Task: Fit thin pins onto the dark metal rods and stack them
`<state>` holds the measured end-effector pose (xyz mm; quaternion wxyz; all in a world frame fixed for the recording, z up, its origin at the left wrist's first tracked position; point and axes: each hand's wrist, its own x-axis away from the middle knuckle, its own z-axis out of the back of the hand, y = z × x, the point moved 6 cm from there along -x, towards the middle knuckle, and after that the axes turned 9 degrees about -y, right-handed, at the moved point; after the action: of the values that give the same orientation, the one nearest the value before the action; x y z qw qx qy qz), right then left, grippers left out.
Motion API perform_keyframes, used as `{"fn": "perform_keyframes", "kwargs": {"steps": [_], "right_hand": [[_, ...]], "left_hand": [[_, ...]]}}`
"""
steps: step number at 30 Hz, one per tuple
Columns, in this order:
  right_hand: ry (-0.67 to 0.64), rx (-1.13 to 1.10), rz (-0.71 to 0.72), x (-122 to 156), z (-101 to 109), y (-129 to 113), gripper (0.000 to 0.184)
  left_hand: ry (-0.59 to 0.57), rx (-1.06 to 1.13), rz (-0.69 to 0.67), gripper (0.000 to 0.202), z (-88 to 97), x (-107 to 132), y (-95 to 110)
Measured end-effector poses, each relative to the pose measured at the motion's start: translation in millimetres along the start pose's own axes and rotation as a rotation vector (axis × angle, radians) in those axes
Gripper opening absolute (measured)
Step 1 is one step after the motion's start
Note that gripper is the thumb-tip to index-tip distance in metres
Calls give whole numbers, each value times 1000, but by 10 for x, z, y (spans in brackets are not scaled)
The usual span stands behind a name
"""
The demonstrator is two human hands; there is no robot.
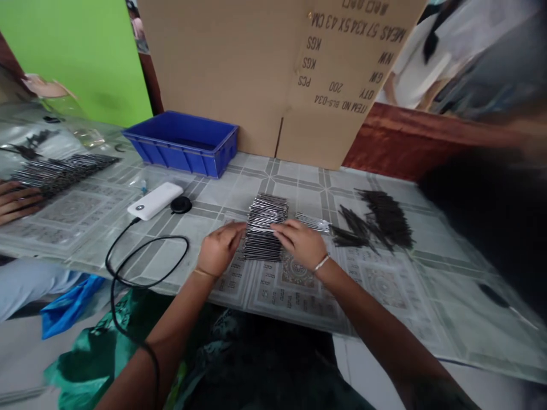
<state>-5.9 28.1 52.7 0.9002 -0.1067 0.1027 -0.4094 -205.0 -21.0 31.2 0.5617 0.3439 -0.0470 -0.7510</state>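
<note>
Light, even contact at both sides best keeps the row of thin, silvery metal rods (265, 215) parallel, with their ends flush. The left hand (219, 249) has thumb and forefinger drawn together at the rods' left ends; the right hand (305, 245) sets its bunched fingertips over their right portion; whether either pinches a rod cannot be told. The row lies between the hands, directly at the fingertips, on the grey-patterned tabletop (217, 199)
</note>
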Motion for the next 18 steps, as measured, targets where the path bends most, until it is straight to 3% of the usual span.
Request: {"fn": "perform_keyframes", "kwargs": {"steps": [2, 5, 8, 11, 15, 18], "right_hand": [[22, 21, -59, -163, 43, 153, 33], [-41, 13, -94, -319, -81, 276, 31], [-71, -26, -94, -324, -194, 301, 32], [-9, -109, -71, -271, -104, 416, 37], [68, -120, -224, -253, 145, 995, 34], [-53, 6, -384, -302, 129, 1457, 31]], "left_hand": [[60, 101, 100, 28, -61, -218, -12], [51, 169, 197, 33, -247, -372, -38], [39, 158, 199, 34, -396, -338, -57], [70, 174, 174, 37, -443, -261, -74], [62, 175, 173, 40, -466, -234, -82], [38, 143, 170, 41, -487, -239, -69]]}}
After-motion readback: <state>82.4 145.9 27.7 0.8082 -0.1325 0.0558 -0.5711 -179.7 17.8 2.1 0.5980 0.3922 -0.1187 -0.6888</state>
